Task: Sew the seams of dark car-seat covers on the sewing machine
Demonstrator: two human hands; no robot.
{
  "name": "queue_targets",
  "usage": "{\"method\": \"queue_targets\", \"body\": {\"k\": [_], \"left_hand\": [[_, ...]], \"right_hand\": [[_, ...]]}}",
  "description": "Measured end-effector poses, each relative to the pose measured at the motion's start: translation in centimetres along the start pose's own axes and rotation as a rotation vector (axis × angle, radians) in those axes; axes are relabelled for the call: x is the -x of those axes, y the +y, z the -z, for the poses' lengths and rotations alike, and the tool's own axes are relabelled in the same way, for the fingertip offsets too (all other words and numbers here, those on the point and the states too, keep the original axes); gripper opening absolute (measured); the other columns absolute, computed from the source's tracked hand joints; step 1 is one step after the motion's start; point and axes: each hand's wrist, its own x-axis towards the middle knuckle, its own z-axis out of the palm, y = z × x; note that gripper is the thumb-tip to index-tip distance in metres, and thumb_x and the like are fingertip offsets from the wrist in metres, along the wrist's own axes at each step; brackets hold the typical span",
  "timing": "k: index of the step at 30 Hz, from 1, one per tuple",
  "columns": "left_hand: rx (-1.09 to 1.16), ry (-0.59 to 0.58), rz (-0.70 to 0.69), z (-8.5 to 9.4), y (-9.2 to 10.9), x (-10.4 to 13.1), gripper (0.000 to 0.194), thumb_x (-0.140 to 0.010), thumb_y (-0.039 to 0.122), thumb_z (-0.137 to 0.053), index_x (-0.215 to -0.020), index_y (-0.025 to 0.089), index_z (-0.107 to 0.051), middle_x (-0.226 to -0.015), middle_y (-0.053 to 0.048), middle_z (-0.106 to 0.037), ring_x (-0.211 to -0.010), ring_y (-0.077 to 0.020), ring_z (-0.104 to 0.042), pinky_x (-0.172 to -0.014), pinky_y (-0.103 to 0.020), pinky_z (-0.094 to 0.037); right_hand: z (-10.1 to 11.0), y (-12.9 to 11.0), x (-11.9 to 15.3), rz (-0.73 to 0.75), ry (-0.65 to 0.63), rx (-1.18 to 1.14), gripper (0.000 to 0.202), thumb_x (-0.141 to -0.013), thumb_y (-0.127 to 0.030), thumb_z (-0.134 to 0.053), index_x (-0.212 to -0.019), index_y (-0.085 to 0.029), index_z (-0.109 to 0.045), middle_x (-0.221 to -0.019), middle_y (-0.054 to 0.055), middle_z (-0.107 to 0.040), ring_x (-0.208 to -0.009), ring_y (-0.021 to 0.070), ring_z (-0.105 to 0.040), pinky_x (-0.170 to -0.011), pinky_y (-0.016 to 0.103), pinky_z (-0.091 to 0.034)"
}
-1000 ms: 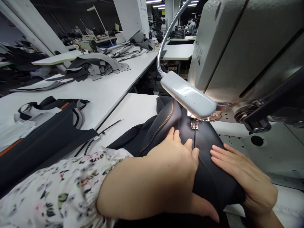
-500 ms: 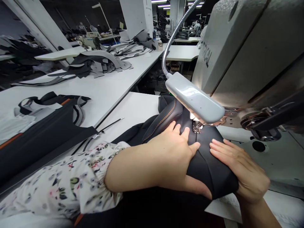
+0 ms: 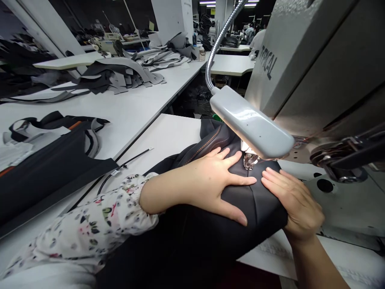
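Black leather-like material (image 3: 240,200) with orange stitching on one raised edge lies under the presser foot (image 3: 249,160) of a sewing machine (image 3: 300,72). My left hand (image 3: 216,180) rests flat on it, left of the foot, fingers spread. On the right side of the material lies my right hand (image 3: 293,200), its fingers stretched out flat and its palm over the edge. A seam line runs from the foot toward me between the hands. The needle tip is hidden behind the lamp head (image 3: 251,120).
A lamp on a bent metal neck (image 3: 221,40) hangs over the foot. Dark cut panels (image 3: 54,152) lie on the left table (image 3: 132,104), with grey scraps (image 3: 120,74) farther back. A black cable (image 3: 129,162) lies left of the material. A person in white (image 3: 257,42) is far behind.
My left hand has shifted slightly up and left, with its fingers spread wider. My right hand has moved a little left and up. The material's near right edge has moved left.
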Motion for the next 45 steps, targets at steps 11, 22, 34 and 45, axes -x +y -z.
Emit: {"method": "queue_targets", "body": {"k": [11, 22, 34, 45], "left_hand": [[0.069, 0.001, -0.097, -0.4, -2.5, -1.2, 0.075, -0.081, 0.063, -0.081, -0.149, 0.043, -0.054, -0.171, -0.016, -0.029, -0.158, -0.0404, -0.028, -0.123, -0.065, -0.026], [-0.094, 0.180, -0.122, -1.9, -1.5, -0.4, 0.068, -0.089, 0.067, -0.070, -0.147, 0.034, -0.060, -0.158, -0.021, -0.048, -0.150, -0.0415, -0.042, -0.122, -0.069, -0.028], [-0.228, 0.414, 0.174, -16.7, 1.8, 11.9, 0.055, -0.093, 0.020, -0.060, -0.148, 0.029, -0.058, -0.168, -0.017, -0.035, -0.156, -0.0419, -0.033, -0.122, -0.071, -0.028], [-0.229, 0.663, 0.063, -19.6, -1.5, 10.1, 0.066, -0.101, 0.021, -0.057, -0.163, 0.022, -0.033, -0.176, -0.015, -0.015, -0.164, -0.0301, -0.014, -0.133, -0.051, -0.009]], "right_hand": [[-2.0, 1.4, -0.2, 0.035, 0.088, 0.037, 0.053, -0.095, -0.003, -0.048, -0.141, -0.024, -0.066, -0.137, 0.007, -0.070, -0.125, 0.0276, -0.069, -0.107, 0.049, -0.057], [-4.5, 0.9, 1.8, -0.361, 0.250, -0.168, 0.038, -0.097, -0.016, -0.063, -0.131, -0.030, -0.071, -0.135, 0.005, -0.071, -0.128, 0.0269, -0.065, -0.116, 0.053, -0.047], [-8.4, -7.5, 10.1, -1.051, -0.056, -0.847, 0.047, -0.101, -0.058, -0.055, -0.122, -0.021, -0.074, -0.110, 0.014, -0.079, -0.097, 0.0283, -0.078, -0.074, 0.046, -0.066], [-1.6, 0.3, 5.8, -1.144, 0.237, -0.694, 0.025, -0.092, -0.047, -0.067, -0.099, -0.024, -0.071, -0.098, 0.005, -0.073, -0.086, 0.0211, -0.067, -0.083, 0.038, -0.056]]}}
